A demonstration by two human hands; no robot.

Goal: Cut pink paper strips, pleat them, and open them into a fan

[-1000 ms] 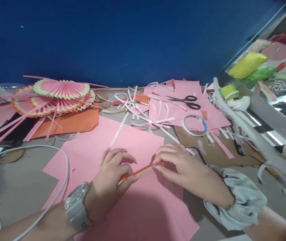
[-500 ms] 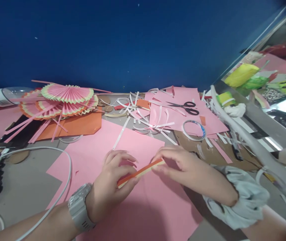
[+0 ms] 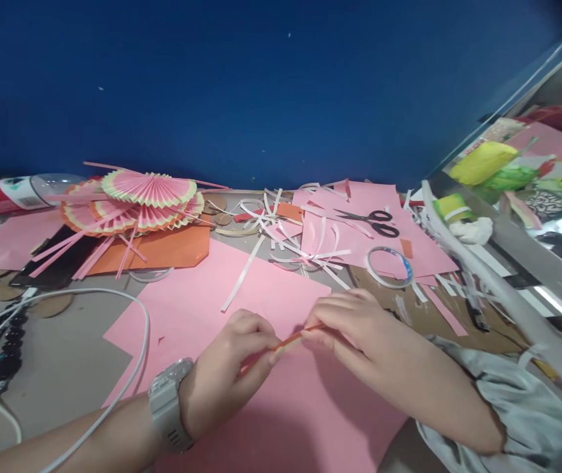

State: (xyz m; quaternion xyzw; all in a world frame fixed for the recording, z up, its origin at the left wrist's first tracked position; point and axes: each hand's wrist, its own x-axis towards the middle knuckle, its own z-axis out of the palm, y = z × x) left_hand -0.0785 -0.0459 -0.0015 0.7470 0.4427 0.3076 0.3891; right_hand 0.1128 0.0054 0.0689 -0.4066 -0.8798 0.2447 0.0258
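A narrow folded paper strip [image 3: 291,342], orange with a pale yellow edge, spans the gap between my two hands. My left hand [image 3: 236,368] pinches its left part between thumb and fingers. At the other end, my right hand [image 3: 347,332] grips it the same way, its fingers covering that end. Both hands are over large pink paper sheets [image 3: 202,295] on the table. A white strip [image 3: 243,276] lies on the pink paper just beyond my left hand.
Pleated paper fans [image 3: 148,197] sit at the back left beside a plastic bottle [image 3: 25,194]. Black-handled scissors [image 3: 379,222], a tape roll [image 3: 390,268] and white paper scraps [image 3: 310,253] lie at the back right. A white cable [image 3: 146,328] crosses my left forearm.
My hands have drawn closer together along the strip, and the left fingers have closed down over it. Less of the strip shows now. The whole view has shifted slightly.
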